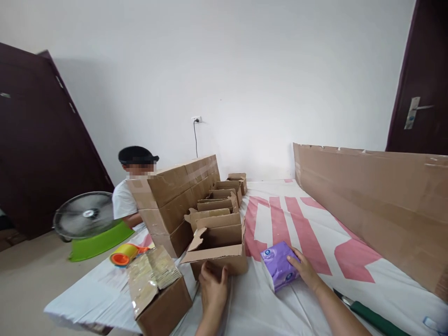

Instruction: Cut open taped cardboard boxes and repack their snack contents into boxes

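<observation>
Both hands are low in the frame: the left hand [213,285] lies flat and loosely spread against the front wall of an open cardboard box [220,247] at lower centre, gripping nothing, while the right hand [306,271] has its fingers curled over the right end of a purple tissue pack [277,270], holding it down. The pack lies tilted on the white and pink table cover [280,219], just right of the open box and apart from it. Behind that box a row of small open boxes [221,200] runs back towards the wall, and on their left stands a stack of large sealed cartons [177,198]. At lower left another box [159,298] sits near the table edge with its taped flaps turned up, and an orange and yellow tape roll [122,255] lies just beyond it. A green-handled tool [373,318] rests on the cover at lower right, near the right forearm. A long cardboard sheet [378,205] stands along the right side. At left, behind the cartons, a person in a white shirt [124,201] sits beside a fan [84,216] and a green basin [101,241].
</observation>
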`<state>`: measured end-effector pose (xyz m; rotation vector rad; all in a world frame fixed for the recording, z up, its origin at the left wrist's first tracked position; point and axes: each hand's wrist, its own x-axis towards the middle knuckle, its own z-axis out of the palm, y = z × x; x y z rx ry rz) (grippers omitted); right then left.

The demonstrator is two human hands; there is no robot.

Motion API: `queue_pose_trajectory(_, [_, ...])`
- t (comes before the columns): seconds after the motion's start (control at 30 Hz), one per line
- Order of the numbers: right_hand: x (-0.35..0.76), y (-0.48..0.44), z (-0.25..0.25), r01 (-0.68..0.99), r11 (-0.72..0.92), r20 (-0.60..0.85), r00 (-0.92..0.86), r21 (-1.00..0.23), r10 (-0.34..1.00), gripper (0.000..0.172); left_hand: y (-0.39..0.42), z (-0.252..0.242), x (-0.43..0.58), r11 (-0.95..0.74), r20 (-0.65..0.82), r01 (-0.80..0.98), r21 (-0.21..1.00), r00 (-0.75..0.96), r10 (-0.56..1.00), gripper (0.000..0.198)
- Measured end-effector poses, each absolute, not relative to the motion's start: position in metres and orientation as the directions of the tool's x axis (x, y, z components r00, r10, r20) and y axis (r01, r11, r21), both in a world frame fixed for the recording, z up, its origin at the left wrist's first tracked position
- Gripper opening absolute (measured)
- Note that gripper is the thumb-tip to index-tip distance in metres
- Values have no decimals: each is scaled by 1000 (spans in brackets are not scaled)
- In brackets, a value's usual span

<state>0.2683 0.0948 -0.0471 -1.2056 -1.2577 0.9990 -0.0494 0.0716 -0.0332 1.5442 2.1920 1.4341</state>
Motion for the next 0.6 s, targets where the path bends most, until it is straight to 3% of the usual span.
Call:
queue_pose_trajectory(0.13, [267,94,-44,72,133,139,74,-988,988,58,61,-45,-40,-1,512,750,661,-451,731,84])
queue_pose_trajectory(0.3, [268,92,-42,78,120,125,73,-990,989,62,76,-48,-19,60,321,616,786,-488,812,102])
queue_pose_trajectory(0.47, [269,92,-42,77,131,135,54,-988,989,61,98,-53,-24,82,381,616,783,-581,719,120])
queue_pose_trajectory(0.6, [269,94,-45,60,136,139,48,-989,989,56,102,-69,-40,140,350,603,786,-620,703,119])
